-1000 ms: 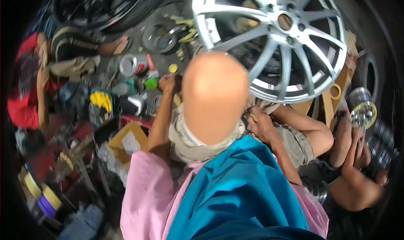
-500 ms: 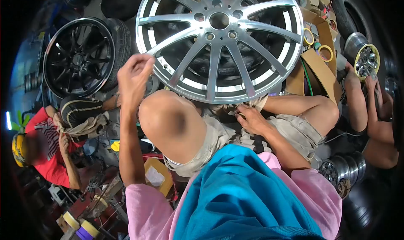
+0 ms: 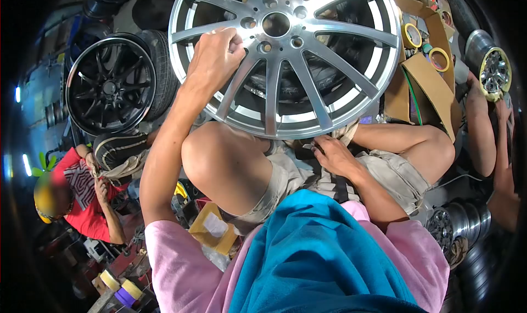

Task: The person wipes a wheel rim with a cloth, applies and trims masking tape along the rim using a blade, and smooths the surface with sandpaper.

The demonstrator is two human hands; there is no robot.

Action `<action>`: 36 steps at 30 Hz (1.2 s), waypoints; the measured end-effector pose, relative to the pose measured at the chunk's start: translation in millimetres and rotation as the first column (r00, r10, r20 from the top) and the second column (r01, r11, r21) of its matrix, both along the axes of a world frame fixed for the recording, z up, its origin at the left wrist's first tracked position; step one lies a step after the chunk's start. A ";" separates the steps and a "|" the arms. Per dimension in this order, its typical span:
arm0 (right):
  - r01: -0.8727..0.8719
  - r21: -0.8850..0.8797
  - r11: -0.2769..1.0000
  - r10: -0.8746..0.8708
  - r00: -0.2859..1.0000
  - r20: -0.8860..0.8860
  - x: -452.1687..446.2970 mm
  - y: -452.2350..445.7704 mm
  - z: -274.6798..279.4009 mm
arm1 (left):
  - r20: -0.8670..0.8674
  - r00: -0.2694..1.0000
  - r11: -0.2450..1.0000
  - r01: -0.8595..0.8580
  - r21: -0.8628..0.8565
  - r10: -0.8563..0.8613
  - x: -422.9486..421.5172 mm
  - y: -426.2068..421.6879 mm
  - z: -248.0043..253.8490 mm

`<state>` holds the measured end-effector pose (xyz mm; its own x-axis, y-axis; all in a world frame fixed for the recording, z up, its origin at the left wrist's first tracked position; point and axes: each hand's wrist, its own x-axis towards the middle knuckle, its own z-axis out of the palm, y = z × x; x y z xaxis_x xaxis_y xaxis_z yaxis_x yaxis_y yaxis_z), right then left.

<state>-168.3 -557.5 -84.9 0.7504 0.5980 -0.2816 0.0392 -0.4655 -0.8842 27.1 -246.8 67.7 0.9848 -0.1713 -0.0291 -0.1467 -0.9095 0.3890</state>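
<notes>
A large silver alloy wheel rim with many spokes lies face up in front of my knees. My left hand is over its left spokes, near the hub, with the fingers curled together. Whatever those fingers may hold is hidden. Below the rim's near edge, between my legs, rests my right hand. Its fingers are bent beside a small dark item and the beige shorts, and I cannot make out what they grip. Through the gaps between the spokes a dark tyre shows underneath.
A black wheel rim stands at left beside a tyre. A cardboard box with tape rolls is at right. A person in red sits at left; another person's hand is by a small chrome rim.
My left hand has moved up and right, from the rim's left edge onto the spokes near the hub. My right hand stays about where it was. The view has shifted slightly.
</notes>
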 end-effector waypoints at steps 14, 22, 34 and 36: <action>-0.016 -0.007 1.000 0.016 1.000 -0.011 0.7 1.8 2.2 | 0.032 0.995 0.988 0.092 0.127 -0.097 10.1 2.4 -10.4; -0.035 -0.044 0.998 0.035 0.999 -0.009 2.6 2.0 6.4 | 0.019 0.996 0.990 0.084 0.112 -0.087 9.3 1.1 -9.7; -0.019 -0.077 0.997 0.022 0.999 0.034 2.0 -4.2 -5.0 | 0.095 0.994 0.998 0.056 0.042 -0.060 1.2 1.8 30.1; -0.034 -0.147 0.989 0.031 0.999 -0.022 5.8 -7.5 -3.9 | 0.106 0.988 0.993 0.107 0.047 -0.111 -7.6 -7.3 58.1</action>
<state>-162.5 -565.0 -88.8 0.7248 0.5725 -0.3833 0.0394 -0.5898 -0.8066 19.5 -254.1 125.9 0.9581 -0.2784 0.0677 -0.2849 -0.9006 0.3283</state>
